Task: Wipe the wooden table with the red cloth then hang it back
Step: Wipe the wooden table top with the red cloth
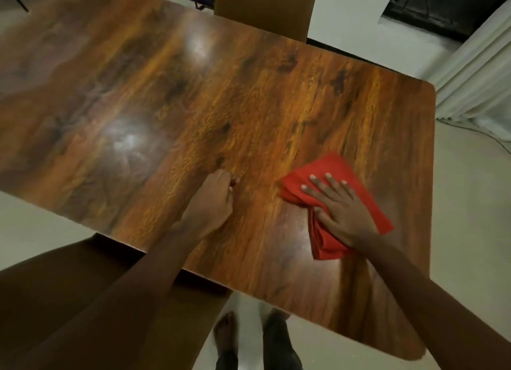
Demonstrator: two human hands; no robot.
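Note:
The wooden table (193, 98) fills most of the view, glossy with dark grain. A folded red cloth (367, 203) lies on its right part, near the front edge. My right hand (340, 209) presses flat on the cloth, fingers straight and spread, thumb tucked against a fold at the cloth's left side. My left hand (213, 201) rests on the bare wood to the left of the cloth, fingers curled under, holding nothing that I can see.
A brown chair back (265, 7) stands at the table's far side, another brown chair seat (83, 300) at the near left. White curtains (481, 74) hang at the right. Pale floor surrounds the table; my feet (249, 339) show below its front edge.

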